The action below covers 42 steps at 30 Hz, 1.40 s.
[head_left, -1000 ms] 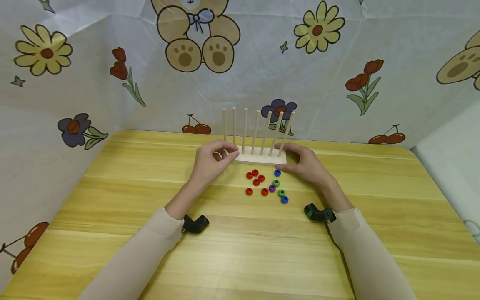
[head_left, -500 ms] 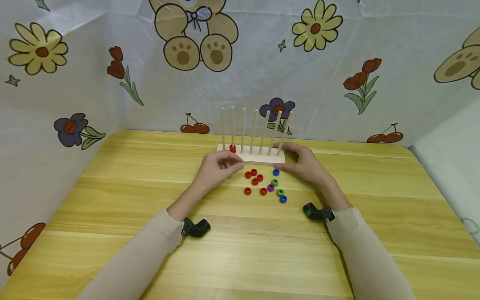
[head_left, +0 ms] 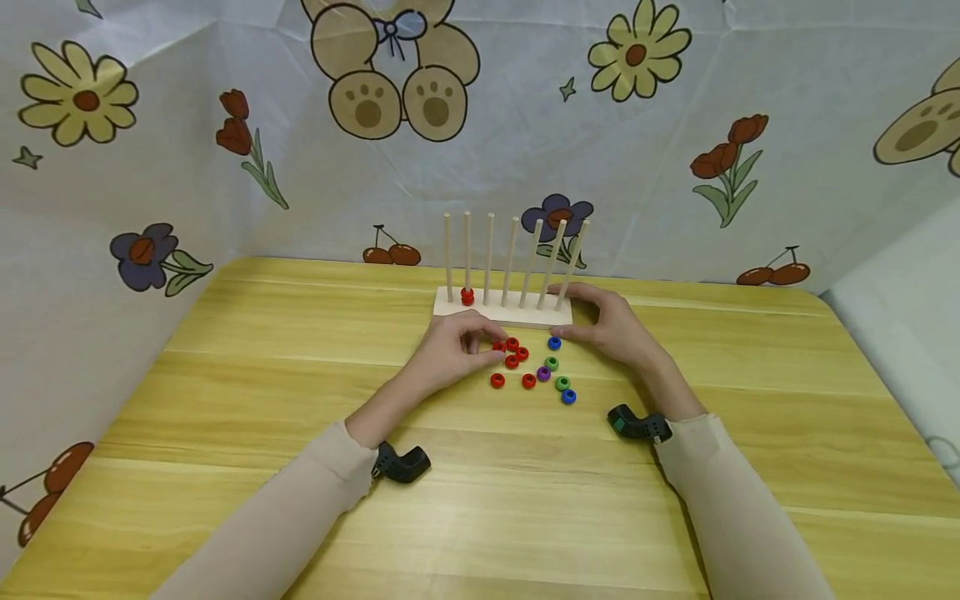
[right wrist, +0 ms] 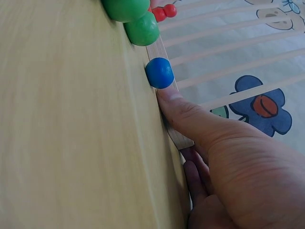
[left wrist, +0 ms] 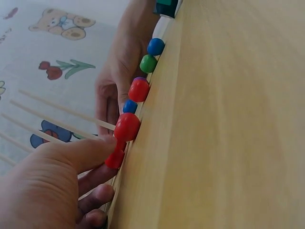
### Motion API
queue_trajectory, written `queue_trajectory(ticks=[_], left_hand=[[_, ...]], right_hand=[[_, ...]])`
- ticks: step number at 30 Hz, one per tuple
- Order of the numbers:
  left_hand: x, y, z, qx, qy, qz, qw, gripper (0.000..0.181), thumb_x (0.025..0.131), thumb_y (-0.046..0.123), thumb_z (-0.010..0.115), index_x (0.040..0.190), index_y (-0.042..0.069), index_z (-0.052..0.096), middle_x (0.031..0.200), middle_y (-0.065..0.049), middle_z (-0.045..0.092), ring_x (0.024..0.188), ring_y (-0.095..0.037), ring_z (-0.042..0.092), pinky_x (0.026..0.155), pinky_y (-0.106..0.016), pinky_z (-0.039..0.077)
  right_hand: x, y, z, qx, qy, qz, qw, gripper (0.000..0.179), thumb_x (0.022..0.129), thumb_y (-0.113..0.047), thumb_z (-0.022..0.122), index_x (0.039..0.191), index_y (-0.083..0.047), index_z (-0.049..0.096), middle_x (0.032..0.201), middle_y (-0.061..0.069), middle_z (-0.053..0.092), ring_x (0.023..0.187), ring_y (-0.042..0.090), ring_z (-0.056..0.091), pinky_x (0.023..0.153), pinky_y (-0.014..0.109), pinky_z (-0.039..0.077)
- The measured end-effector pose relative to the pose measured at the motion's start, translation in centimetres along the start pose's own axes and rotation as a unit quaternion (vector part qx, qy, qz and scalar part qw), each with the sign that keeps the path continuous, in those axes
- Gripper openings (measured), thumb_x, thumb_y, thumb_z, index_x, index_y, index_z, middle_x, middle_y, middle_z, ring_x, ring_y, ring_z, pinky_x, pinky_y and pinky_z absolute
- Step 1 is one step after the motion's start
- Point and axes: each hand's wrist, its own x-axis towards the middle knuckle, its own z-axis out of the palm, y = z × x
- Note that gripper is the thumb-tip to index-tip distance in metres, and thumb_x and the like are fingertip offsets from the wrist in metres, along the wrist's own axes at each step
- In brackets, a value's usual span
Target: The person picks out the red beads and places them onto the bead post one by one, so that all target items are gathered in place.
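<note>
In the head view, my left hand (head_left: 453,350) has its thumb and index finger around a red bead (left wrist: 114,160) at the left of the bead group. The left wrist view shows that bead between the two fingertips. My right hand (head_left: 611,329) grips the right end of a wooden peg rack (head_left: 517,315), thumb at the front edge, fingers behind. Red beads (head_left: 467,297) sit stacked low on the rack's second peg from the left. Close to my right thumb lies a blue bead (right wrist: 160,73).
In front of the rack lie several more red beads (head_left: 528,381), two green beads (head_left: 562,383), a purple bead (head_left: 543,374) and another blue bead (head_left: 569,397). Tall upright pegs (head_left: 510,262) rise from the rack. A printed cloth (head_left: 300,100) hangs behind the table (head_left: 480,517).
My left hand has left the rack's second peg, where red beads now show, and moved right and nearer to the loose red beads. My right hand stays on the rack's right end.
</note>
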Motion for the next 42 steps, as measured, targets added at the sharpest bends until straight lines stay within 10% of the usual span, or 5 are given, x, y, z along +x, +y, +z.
queue_trajectory(ticks=[15,42], left_hand=[[0.1,0.1,-0.1,0.028,-0.020,-0.013,0.9993,0.016,0.089,0.011,0.085,0.104,0.017,0.084,0.093,0.003,0.070,0.069,-0.013,0.054,0.064,-0.025,0.043],[1.0,1.6,-0.7,0.010,0.049,0.008,0.9987,0.016,0.090,0.010,0.085,0.105,0.011,0.081,0.093,0.001,0.073,0.068,-0.015,0.058,0.062,-0.025,0.048]], right_hand=[[0.0,-0.1,0.1,0.002,-0.002,-0.001,1.0000,0.062,0.090,-0.033,0.086,0.146,-0.020,0.063,0.153,0.006,0.058,0.151,0.030,0.042,0.129,0.054,0.023],[0.0,0.1,0.0,0.003,-0.002,0.001,1.0000,0.060,0.091,-0.034,0.084,0.146,-0.022,0.063,0.155,0.004,0.057,0.152,0.028,0.040,0.129,0.053,0.022]])
